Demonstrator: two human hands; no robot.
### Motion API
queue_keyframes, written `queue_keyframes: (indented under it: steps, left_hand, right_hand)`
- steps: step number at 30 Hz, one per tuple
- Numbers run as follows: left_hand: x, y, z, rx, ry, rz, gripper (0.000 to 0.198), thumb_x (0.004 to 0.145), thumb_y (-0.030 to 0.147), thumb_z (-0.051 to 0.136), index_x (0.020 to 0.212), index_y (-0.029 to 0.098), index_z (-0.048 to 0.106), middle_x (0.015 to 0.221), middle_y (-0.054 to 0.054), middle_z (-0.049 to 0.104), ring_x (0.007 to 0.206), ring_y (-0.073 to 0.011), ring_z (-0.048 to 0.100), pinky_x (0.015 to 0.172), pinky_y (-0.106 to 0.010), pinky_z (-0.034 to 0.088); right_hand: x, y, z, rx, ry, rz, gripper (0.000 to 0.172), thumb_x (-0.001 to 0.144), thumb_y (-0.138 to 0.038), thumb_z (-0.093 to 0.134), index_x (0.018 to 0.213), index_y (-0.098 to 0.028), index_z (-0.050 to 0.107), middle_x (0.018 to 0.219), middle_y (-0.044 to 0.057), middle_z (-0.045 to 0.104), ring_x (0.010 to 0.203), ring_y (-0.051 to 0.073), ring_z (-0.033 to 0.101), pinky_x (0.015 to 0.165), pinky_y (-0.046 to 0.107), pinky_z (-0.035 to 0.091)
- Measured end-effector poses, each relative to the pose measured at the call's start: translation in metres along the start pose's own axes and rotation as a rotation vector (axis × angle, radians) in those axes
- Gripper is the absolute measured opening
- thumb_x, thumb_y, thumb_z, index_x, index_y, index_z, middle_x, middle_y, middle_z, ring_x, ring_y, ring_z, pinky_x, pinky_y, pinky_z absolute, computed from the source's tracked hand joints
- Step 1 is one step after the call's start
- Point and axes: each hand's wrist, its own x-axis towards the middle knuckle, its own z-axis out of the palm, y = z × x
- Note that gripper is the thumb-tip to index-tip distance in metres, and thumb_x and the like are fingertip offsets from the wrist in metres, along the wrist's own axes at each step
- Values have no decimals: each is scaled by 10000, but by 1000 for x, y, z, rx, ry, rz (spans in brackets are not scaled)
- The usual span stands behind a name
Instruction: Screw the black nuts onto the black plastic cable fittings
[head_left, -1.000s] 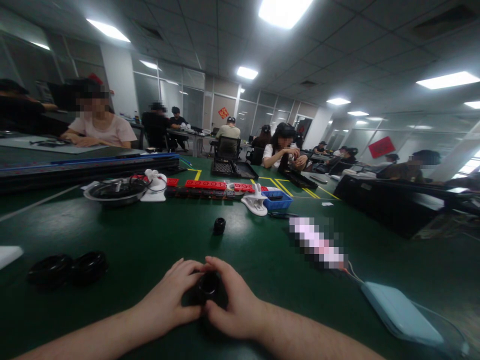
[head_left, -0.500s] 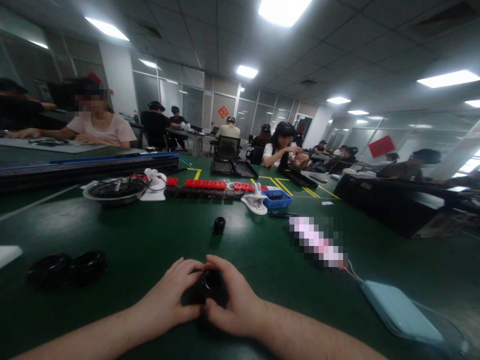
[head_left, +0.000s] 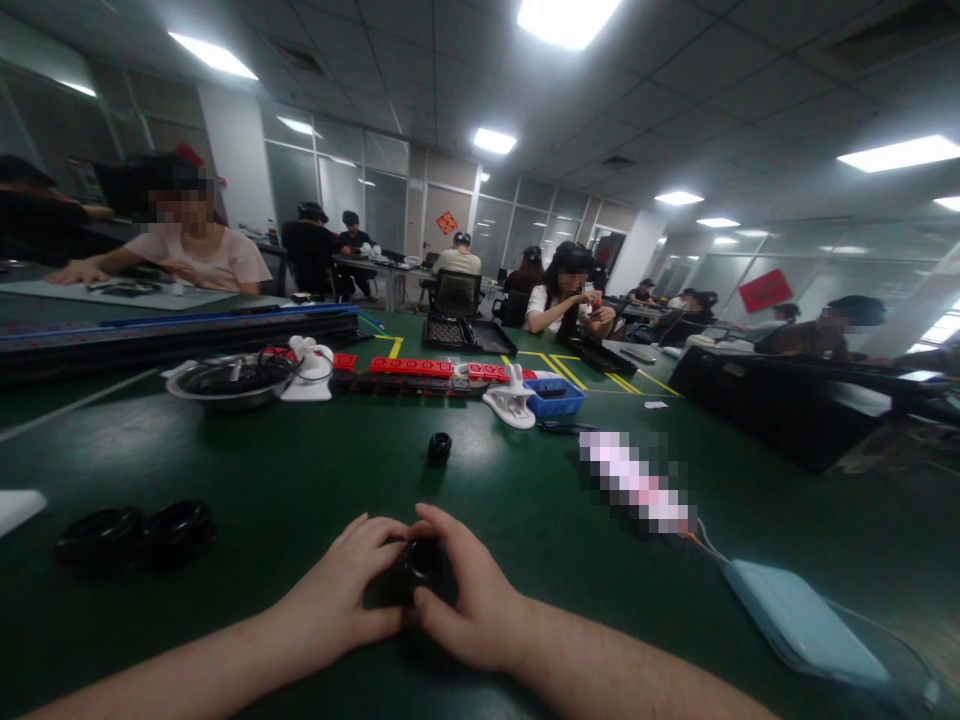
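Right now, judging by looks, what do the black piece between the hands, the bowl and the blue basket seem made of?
Black piece: glossy plastic or rubber, from its bright highlights. Bowl: probably smooth metal; shiny grey rim. Blue basket: likely plastic, fairly matte; evenly coloured walls.

Office workshop: glass partitions (head_left: 341, 190), shared worktables (head_left: 300, 475)

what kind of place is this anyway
Probably a shared office or workshop room: several people sit working at tables, glass partitions stand behind them, and small parts and a blue basket sit on the green table up close.
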Motion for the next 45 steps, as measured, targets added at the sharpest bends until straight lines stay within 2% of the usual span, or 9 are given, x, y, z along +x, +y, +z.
queue_keyframes:
  steps: [3, 8, 12, 18, 22, 28, 36, 40, 45]
  left_hand:
    - [0, -1, 0, -4, -1, 17, 439, 731, 454, 600, 1128, 281, 533, 1177, -49, 500, 1113, -273, 430, 1024, -538, 175]
    - [0, 1, -1, -13, -7, 30, 373, 724, 418, 616, 1064, 272, 573, 1124, -40, 526, 1056, -259, 464, 1009, -522, 217]
    - [0, 3, -1, -13, 6, 16, 352, 726, 389, 614, 1060, 282, 572, 1122, -26, 526, 1041, -251, 470, 1002, -510, 230]
    - [1, 1, 0, -12, 13, 17, 352, 690, 349, 642, 1026, 260, 585, 1129, -35, 522, 1058, -256, 450, 1001, -485, 248]
    - [1, 1, 0, -12, -3, 12, 371, 714, 386, 623, 1061, 270, 567, 1159, -33, 509, 1077, -257, 445, 1017, -518, 196]
    - [0, 0, 0, -5, -5, 16, 407, 708, 407, 625, 1088, 276, 560, 1143, -39, 521, 1073, -267, 454, 1014, -513, 216]
    - [0, 1, 0, 0, 9, 11, 412, 718, 393, 624, 1102, 264, 548, 1164, -46, 510, 1089, -263, 440, 1014, -512, 217]
    - [0, -3, 3, 7, -12, -19, 436, 707, 460, 621, 1079, 237, 574, 1209, -72, 486, 1129, -296, 404, 1011, -527, 210]
    - [1, -1, 1, -2, -18, -5, 408, 695, 447, 636, 1050, 251, 585, 1176, -52, 512, 1106, -275, 427, 1021, -504, 210]
  right_hand:
    - [1, 0, -1, -16, -20, -36, 713, 681, -181, 553, 1318, -157, 234, 1219, 122, 449, 1108, 233, 441, 946, 395, 364]
    - [1, 4, 3, -97, 52, 94, 805, 621, -355, 701, 1289, -174, 290, 1076, 96, 504, 979, 245, 497, 875, 416, 406]
    - [0, 4, 5, -66, 134, 73, 648, 693, -235, 627, 1260, -196, 316, 1009, 68, 518, 928, 203, 517, 844, 369, 429]
    - [1, 1, 5, -99, 65, 59, 744, 645, -263, 685, 1278, -199, 298, 1077, 83, 520, 977, 225, 508, 867, 385, 417]
    - [0, 1, 3, -63, 146, -17, 572, 745, -159, 523, 1272, -198, 303, 1038, 74, 534, 956, 186, 525, 865, 355, 423]
    - [2, -2, 2, -109, -7, 91, 707, 663, -321, 674, 1269, -178, 336, 1131, 107, 523, 1015, 246, 504, 881, 398, 416]
    - [1, -6, -1, -88, 40, -128, 539, 779, -139, 456, 1289, -183, 287, 1187, 103, 486, 1073, 191, 479, 922, 347, 401]
    - [4, -7, -1, -112, -102, -125, 675, 743, -264, 560, 1321, -135, 238, 1272, 141, 423, 1142, 234, 422, 961, 384, 361]
    - [5, -4, 1, -167, -2, 25, 753, 633, -425, 694, 1250, -161, 353, 1181, 131, 484, 1070, 267, 463, 915, 421, 385]
